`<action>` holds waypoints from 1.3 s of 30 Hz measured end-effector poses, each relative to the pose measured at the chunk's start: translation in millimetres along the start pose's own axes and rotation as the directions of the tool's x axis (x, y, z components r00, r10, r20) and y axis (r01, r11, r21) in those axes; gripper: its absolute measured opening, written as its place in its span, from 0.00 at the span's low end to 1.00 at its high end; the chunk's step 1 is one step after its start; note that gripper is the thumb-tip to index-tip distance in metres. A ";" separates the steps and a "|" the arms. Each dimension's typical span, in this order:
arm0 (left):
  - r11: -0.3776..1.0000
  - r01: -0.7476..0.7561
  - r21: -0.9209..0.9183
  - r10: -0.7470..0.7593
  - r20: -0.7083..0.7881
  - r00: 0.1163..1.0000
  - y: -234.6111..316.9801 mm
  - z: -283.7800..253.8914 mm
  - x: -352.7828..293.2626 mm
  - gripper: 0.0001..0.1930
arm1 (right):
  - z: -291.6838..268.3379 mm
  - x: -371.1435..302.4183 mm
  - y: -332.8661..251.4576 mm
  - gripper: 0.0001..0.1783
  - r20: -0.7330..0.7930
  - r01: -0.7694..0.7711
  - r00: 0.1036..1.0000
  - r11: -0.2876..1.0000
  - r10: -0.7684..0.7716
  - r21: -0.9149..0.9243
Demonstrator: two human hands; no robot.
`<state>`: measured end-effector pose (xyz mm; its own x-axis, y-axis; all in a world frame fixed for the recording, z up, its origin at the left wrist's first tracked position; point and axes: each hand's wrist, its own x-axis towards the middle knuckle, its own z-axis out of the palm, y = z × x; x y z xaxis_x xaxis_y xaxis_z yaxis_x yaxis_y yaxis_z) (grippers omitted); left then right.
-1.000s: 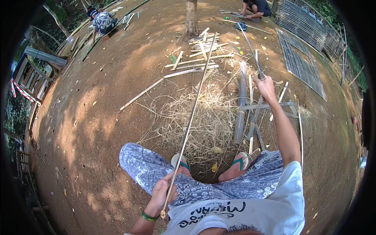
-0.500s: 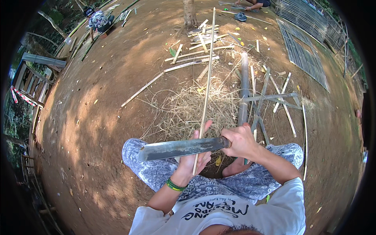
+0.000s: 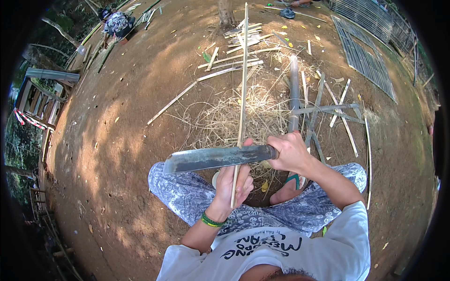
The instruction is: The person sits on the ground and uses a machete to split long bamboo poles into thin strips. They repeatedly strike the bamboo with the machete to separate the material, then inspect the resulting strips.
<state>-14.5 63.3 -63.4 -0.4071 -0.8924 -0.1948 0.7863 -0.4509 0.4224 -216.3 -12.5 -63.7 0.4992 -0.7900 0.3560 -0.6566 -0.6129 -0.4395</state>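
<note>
My left hand (image 3: pixel 234 183) is closed around the lower end of a long, thin bamboo strip (image 3: pixel 243 89), which points away from me. In my right hand (image 3: pixel 289 152) is the handle of a machete (image 3: pixel 211 158). Its broad, dark blade lies crosswise over the strip, just beyond my left fingers, with the tip to the left. The blade covers part of the strip and part of my left hand. Below, between my bent knees, a pile of pale bamboo shavings (image 3: pixel 225 119) spreads over the dirt.
A thick bamboo pole (image 3: pixel 294 93) lies right of the shavings, beside crossed bamboo slats (image 3: pixel 323 111). More split pieces (image 3: pixel 246 40) are heaped near a tree trunk (image 3: pixel 226 14). A woven bamboo panel (image 3: pixel 365 58) rests at far right. Another person (image 3: pixel 117 23) crouches at far left.
The machete has moved farther along the strip, away from me, with my right hand. The strip's far end has swung slightly left. My left hand keeps its grip.
</note>
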 end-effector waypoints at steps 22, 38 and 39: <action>0.996 0.004 -0.091 -0.003 0.014 1.000 -3.6 -12.0 -13.6 0.27 | 4.0 3.5 7.2 0.08 0.042 0.121 0.992 0.992 -0.120 -0.043; 0.944 0.040 -0.328 -0.055 -0.037 0.998 -8.7 -18.1 -25.3 0.29 | 5.5 15.4 16.1 0.08 -0.062 0.145 0.987 0.986 -0.150 -0.081; 0.934 0.033 -0.355 -0.065 -0.076 0.995 -10.8 -18.5 -28.0 0.29 | 6.7 17.7 22.1 0.07 -0.068 0.129 0.989 0.988 -0.135 -0.080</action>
<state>-3.0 92.8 -78.8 -0.4204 -0.8601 -0.2888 0.8860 -0.4578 0.0736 -218.2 -40.1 -72.6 0.5437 -0.6973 0.4670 -0.6296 -0.7069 -0.3224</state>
